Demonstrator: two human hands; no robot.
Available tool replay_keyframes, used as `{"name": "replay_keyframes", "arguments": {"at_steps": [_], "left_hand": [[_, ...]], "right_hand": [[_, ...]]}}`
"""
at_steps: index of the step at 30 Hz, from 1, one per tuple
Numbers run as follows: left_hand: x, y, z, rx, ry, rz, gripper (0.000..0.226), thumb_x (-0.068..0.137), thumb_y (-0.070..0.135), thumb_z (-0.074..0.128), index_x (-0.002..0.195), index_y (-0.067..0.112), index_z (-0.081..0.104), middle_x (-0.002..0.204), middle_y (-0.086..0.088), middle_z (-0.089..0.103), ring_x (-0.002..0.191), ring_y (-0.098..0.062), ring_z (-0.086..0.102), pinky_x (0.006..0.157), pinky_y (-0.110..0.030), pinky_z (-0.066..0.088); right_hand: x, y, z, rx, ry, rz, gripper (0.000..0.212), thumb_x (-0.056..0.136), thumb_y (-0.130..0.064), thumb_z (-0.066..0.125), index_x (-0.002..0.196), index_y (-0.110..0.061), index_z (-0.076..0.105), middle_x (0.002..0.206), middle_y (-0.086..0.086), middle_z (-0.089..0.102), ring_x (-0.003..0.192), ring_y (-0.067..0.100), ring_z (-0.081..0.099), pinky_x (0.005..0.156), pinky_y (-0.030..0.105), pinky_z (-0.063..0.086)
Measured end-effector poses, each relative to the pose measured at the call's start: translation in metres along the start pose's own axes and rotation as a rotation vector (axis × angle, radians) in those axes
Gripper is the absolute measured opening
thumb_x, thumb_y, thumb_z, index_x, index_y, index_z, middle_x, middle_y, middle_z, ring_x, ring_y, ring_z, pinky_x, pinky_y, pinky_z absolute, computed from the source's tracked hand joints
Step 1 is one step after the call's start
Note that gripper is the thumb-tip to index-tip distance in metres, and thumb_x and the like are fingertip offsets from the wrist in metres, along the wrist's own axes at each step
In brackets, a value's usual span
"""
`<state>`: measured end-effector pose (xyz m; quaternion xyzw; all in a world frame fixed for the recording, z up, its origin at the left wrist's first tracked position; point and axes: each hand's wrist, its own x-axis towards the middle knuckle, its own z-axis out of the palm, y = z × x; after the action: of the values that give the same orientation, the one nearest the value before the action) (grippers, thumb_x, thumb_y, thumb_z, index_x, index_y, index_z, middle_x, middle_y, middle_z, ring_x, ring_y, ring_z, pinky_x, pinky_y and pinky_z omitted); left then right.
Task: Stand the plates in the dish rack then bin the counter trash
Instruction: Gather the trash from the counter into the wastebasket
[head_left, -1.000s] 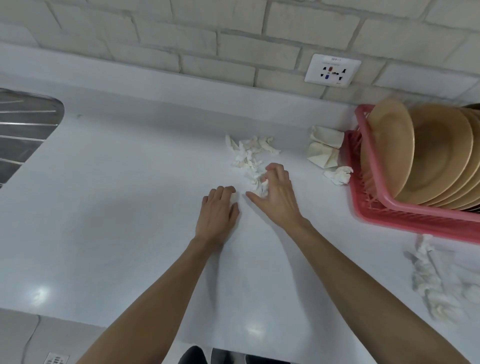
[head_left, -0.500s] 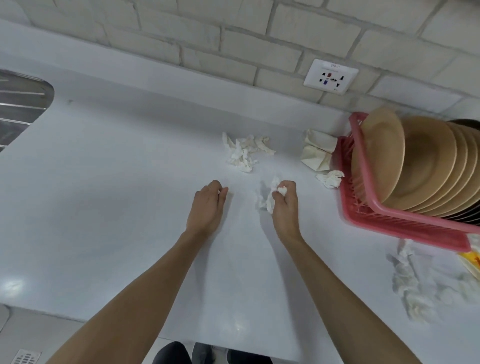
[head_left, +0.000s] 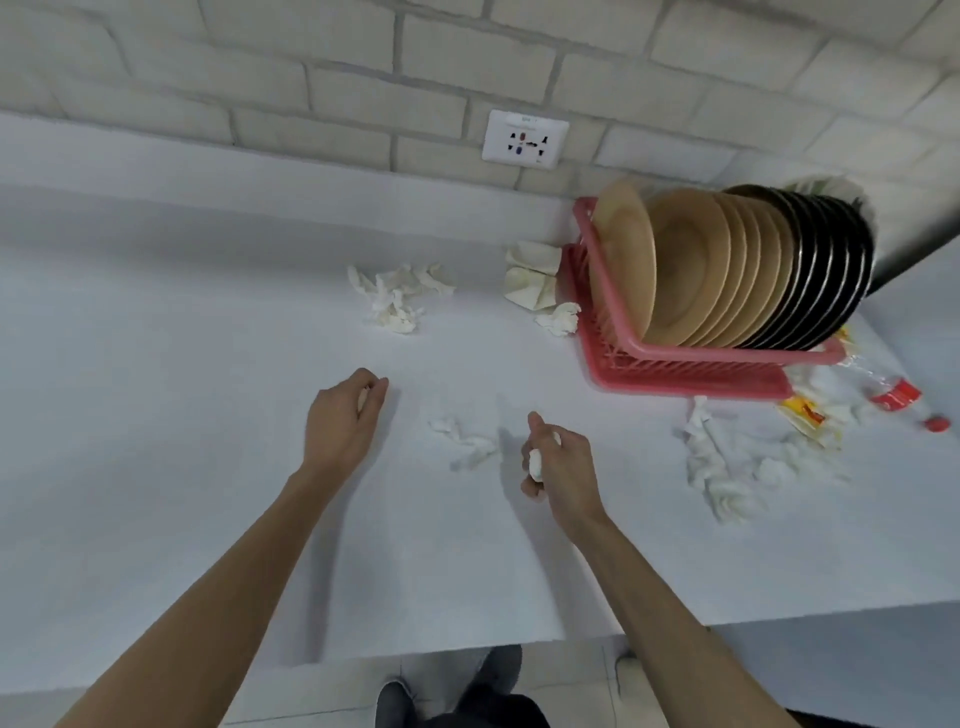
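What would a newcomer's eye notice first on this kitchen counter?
The pink dish rack at the right, packed with tan plates and black plates standing on edge, stands out first. Next, crumpled white tissues lie scattered over the white counter, and the right hand grips one wad.

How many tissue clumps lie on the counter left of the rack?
4: a back clump, a folded heap beside the rack, a small wad before it, a scrap between left hand and right hand. The rack may hide more.
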<state>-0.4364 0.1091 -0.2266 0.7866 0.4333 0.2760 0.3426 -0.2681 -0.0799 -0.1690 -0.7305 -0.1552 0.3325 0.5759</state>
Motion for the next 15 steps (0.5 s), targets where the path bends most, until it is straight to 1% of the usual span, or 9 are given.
{"name": "replay_keyframes", "arguments": {"at_steps": [3, 5, 6, 8, 10, 11, 12, 13, 15], "left_hand": [[-0.023, 0.012, 0.011, -0.044, -0.079, 0.01, 0.034, 0.098, 0.042, 0.053, 0.076, 0.016, 0.05, 0.059, 0.0, 0.05, 0.057, -0.02, 0.049, 0.058, -0.037, 0.04], [-0.036, 0.022, 0.022, -0.076, -0.115, 0.082, 0.035, 0.093, 0.048, 0.054, 0.079, 0.016, 0.05, 0.074, 0.001, 0.055, 0.07, -0.021, 0.053, 0.067, -0.039, 0.044], [-0.039, 0.027, 0.029, -0.073, -0.123, 0.121, 0.035, 0.09, 0.051, 0.054, 0.083, 0.017, 0.053, 0.086, 0.003, 0.057, 0.08, -0.019, 0.054, 0.073, -0.038, 0.044], [-0.039, 0.038, 0.044, -0.02, -0.127, 0.164, 0.04, 0.083, 0.057, 0.058, 0.089, 0.018, 0.056, 0.107, 0.009, 0.055, 0.096, -0.014, 0.049, 0.083, -0.034, 0.038], [-0.037, 0.048, 0.059, 0.069, -0.174, 0.172, 0.042, 0.077, 0.057, 0.069, 0.091, 0.02, 0.056, 0.117, 0.012, 0.053, 0.104, -0.011, 0.045, 0.09, -0.034, 0.035], [-0.038, 0.053, 0.067, 0.133, -0.215, 0.206, 0.041, 0.077, 0.054, 0.072, 0.092, 0.02, 0.056, 0.117, 0.011, 0.054, 0.106, -0.013, 0.046, 0.091, -0.036, 0.035], [-0.04, 0.056, 0.073, 0.191, -0.254, 0.252, 0.037, 0.079, 0.051, 0.07, 0.093, 0.02, 0.056, 0.115, 0.009, 0.057, 0.106, -0.016, 0.048, 0.089, -0.037, 0.036], [-0.044, 0.057, 0.081, 0.212, -0.283, 0.311, 0.03, 0.083, 0.045, 0.065, 0.094, 0.018, 0.057, 0.11, 0.006, 0.058, 0.103, -0.02, 0.05, 0.085, -0.036, 0.036], [-0.052, 0.065, 0.088, 0.17, -0.329, 0.361, 0.007, 0.093, 0.024, 0.055, 0.092, 0.018, 0.053, 0.094, 0.002, 0.056, 0.086, -0.024, 0.052, 0.076, -0.035, 0.038]], "right_hand": [[-0.013, 0.003, -0.024, -0.06, 0.018, -0.001, 0.051, 0.097, -0.033, 0.059, 0.06, 0.002, 0.049, 0.054, 0.018, 0.048, 0.044, 0.022, 0.042, 0.04, 0.025, 0.035], [-0.021, 0.006, -0.039, -0.082, 0.009, 0.011, 0.048, 0.092, -0.027, 0.066, 0.056, -0.004, 0.043, 0.058, 0.022, 0.053, 0.04, 0.024, 0.043, 0.039, 0.025, 0.032], [-0.024, 0.009, -0.046, -0.098, 0.004, 0.025, 0.046, 0.091, -0.025, 0.068, 0.057, -0.006, 0.042, 0.058, 0.021, 0.054, 0.038, 0.023, 0.041, 0.039, 0.024, 0.031], [-0.032, 0.015, -0.059, -0.118, 0.0, 0.054, 0.042, 0.09, -0.022, 0.069, 0.062, -0.007, 0.042, 0.056, 0.015, 0.051, 0.036, 0.019, 0.037, 0.039, 0.022, 0.027], [-0.041, 0.024, -0.072, -0.123, 0.015, 0.073, 0.044, 0.09, -0.019, 0.07, 0.06, -0.009, 0.039, 0.052, 0.01, 0.047, 0.037, 0.017, 0.033, 0.039, 0.02, 0.024], [-0.045, 0.029, -0.079, -0.139, 0.026, 0.065, 0.047, 0.09, -0.019, 0.07, 0.057, -0.012, 0.038, 0.051, 0.007, 0.046, 0.038, 0.015, 0.033, 0.039, 0.019, 0.025], [-0.049, 0.033, -0.085, -0.17, 0.038, 0.051, 0.049, 0.09, -0.019, 0.07, 0.054, -0.014, 0.037, 0.05, 0.004, 0.045, 0.038, 0.011, 0.034, 0.038, 0.018, 0.027], [-0.054, 0.037, -0.092, -0.201, 0.047, 0.039, 0.051, 0.09, -0.021, 0.07, 0.052, -0.015, 0.036, 0.051, 0.004, 0.045, 0.038, 0.008, 0.035, 0.04, 0.014, 0.028], [-0.062, 0.045, -0.107, -0.232, 0.044, 0.036, 0.05, 0.092, -0.025, 0.067, 0.055, -0.011, 0.036, 0.056, 0.011, 0.043, 0.038, 0.004, 0.033, 0.041, 0.009, 0.027]]}}
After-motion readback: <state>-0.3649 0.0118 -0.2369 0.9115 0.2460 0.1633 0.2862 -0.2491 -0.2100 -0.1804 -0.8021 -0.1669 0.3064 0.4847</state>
